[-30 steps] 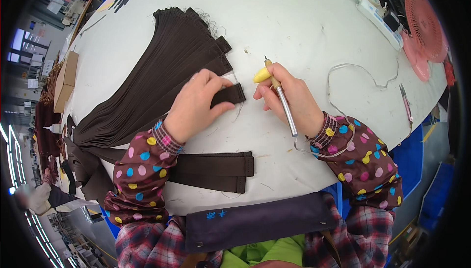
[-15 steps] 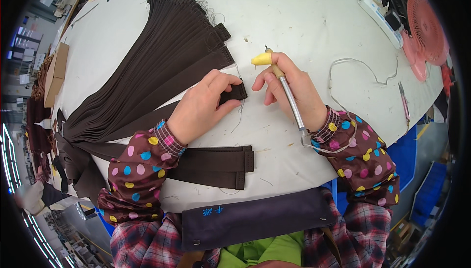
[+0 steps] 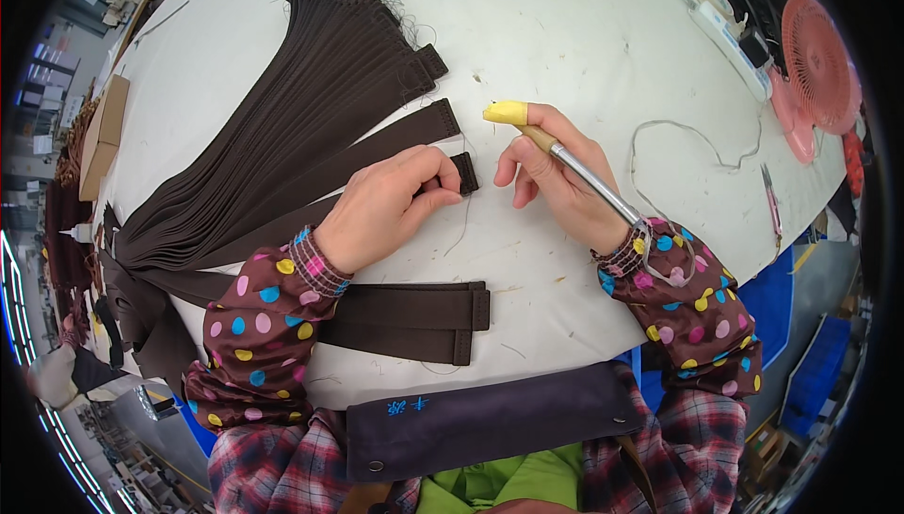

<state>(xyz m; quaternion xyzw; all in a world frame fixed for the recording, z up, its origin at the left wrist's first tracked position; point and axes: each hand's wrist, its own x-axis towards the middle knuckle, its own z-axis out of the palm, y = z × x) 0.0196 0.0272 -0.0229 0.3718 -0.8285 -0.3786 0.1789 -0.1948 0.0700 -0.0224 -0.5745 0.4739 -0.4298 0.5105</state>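
Note:
My left hand [image 3: 381, 208] pinches the end of a dark brown fabric strip [image 3: 466, 173] between thumb and fingers, with a loose thread hanging below it. In my right hand [image 3: 573, 175] is a corded pen-shaped tool [image 3: 598, 184] with a metal barrel and a wooden front part; its tip is hidden behind the index finger. Yellow tape [image 3: 506, 113] wraps that fingertip. The tool is apart from the strip. A thick fan of similar strips [image 3: 273, 128] lies beyond my left hand, frayed threads at its far ends. Two more strips [image 3: 405, 318] lie nearer me, below my left wrist.
On the pale tabletop [image 3: 556, 34], the tool's thin cord [image 3: 692, 125] loops to the right. A pink fan [image 3: 817, 67] and a white power strip [image 3: 730, 48] stand at far right, with small snips [image 3: 772, 203] nearer. At left is a cardboard box [image 3: 104, 137].
My right hand has tilted the tool, and its tip has gone out of sight behind the finger. The strip beside the held one has spread away from the pile. My left hand has shifted slightly.

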